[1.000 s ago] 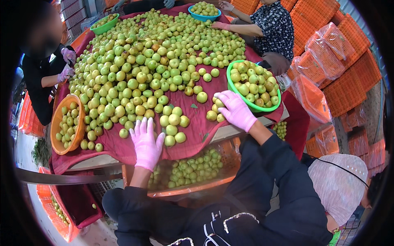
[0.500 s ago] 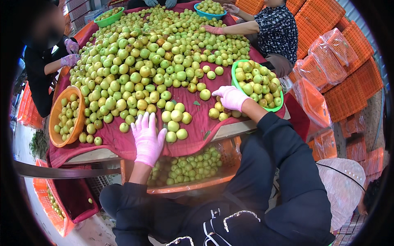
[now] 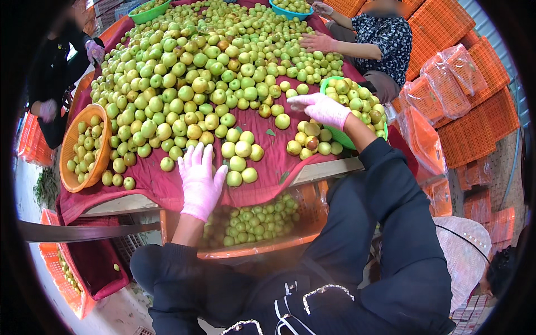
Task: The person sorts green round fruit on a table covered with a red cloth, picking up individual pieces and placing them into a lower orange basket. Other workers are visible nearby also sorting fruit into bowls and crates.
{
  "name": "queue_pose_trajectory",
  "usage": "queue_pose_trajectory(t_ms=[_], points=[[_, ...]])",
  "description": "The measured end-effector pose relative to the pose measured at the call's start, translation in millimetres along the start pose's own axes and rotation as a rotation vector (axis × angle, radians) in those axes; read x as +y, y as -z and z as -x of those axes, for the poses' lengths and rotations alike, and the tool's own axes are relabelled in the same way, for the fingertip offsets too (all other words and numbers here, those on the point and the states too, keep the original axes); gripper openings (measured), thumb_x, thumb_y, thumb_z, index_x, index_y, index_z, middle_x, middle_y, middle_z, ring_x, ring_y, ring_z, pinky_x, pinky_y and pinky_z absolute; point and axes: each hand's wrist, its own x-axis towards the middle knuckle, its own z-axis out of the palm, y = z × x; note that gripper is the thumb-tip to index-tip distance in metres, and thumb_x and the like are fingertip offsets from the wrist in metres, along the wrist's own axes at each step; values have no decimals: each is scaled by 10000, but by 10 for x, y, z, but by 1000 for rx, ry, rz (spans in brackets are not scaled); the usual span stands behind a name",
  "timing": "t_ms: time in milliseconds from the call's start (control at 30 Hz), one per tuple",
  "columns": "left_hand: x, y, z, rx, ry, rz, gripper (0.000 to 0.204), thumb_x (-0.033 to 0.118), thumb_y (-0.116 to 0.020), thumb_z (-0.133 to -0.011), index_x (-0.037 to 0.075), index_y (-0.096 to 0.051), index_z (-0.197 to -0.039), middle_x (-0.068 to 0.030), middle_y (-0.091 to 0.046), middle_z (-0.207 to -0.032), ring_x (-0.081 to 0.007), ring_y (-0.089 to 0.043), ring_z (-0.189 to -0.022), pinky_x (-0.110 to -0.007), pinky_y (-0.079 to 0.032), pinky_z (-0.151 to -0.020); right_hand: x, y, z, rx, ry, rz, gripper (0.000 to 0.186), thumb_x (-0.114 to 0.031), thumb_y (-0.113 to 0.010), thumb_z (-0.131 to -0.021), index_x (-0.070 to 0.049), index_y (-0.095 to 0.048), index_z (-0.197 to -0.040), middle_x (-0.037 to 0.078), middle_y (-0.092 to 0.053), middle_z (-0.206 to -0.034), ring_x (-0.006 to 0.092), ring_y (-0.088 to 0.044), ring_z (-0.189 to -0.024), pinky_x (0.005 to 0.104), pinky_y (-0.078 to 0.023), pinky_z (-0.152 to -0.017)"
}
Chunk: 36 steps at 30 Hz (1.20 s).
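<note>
Round green-yellow fruits [image 3: 167, 95], some with brown patches, are heaped on a table covered with red cloth [image 3: 254, 125]. My left hand [image 3: 198, 181], in a pink glove, is open with fingers spread at the near edge, beside a small loose cluster of fruits [image 3: 240, 159]. My right hand [image 3: 324, 110], also gloved in pink, has its fingers stretched out toward the left and nothing visible in it. It partly covers a green basket [image 3: 357, 106] full of fruits. Just nearer than that hand lies another small group of fruits [image 3: 312, 139].
An orange basket [image 3: 86, 148] of fruits leans at the table's left corner. Below the near edge is an orange crate [image 3: 268, 245] of fruits. Co-workers sit at left and right [image 3: 385, 42]. Orange crates [image 3: 463, 123] are stacked at right; a dark strap [image 3: 89, 231] crosses the left.
My right hand has moved farther out, its fingers straighter, uncovering more of the fruits below it. My left hand stays nearly in place. The left co-worker has lowered a hand; the view has shifted slightly.
</note>
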Motion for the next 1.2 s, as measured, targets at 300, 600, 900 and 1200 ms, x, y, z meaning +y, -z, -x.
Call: queue_pose_trajectory(t_ms=[300, 600, 900, 1200], points=[[-60, -30, -1, 55, 17, 111, 616, 339, -726, -922, 37, -542, -1427, -153, -488, -1498, -370, -391, -1443, -612, -234, -1212, -49, -361, -50, 43, 199, 226, 420, -139, -572, -939, -86, -660, -1346, 170, -690, -1296, 301, -655, -1213, 377, -495, -1068], [-261, 145, -149, 134, 190, -56, 698, 405, -690, -943, 42, -476, -1499, -213, -359, -1609, -462, -281, -1498, -616, -216, -1212, -371, -1918, -298, 239, 222, 290, 648, -450, -506, -1018, -74, -430, -1539, 204, -384, -1605, 407, -326, -1496, 517, -247, -1240], [-165, 122, -33, -96, 157, -235, 837, 588, -609, -946, 85, -387, -1577, -159, -344, -1641, -492, -223, -1521, -724, -105, -1192, -495, -2195, 170, 266, 524, 719, 611, -470, -559, -990, -104, -511, -1477, 141, -406, -1601, 370, -342, -1491, 574, -177, -1239], [-293, 46, -40, -7, 171, -86, 729, 498, -615, -975, 37, -455, -1517, -176, -379, -1608, -461, -296, -1489, -695, -133, -1203, -577, -1650, -781, 747, 482, 150, 391, -234, -682, -925, -64, -641, -1274, 162, -645, -1190, 364, -604, -1137, 474, -472, -1001]])
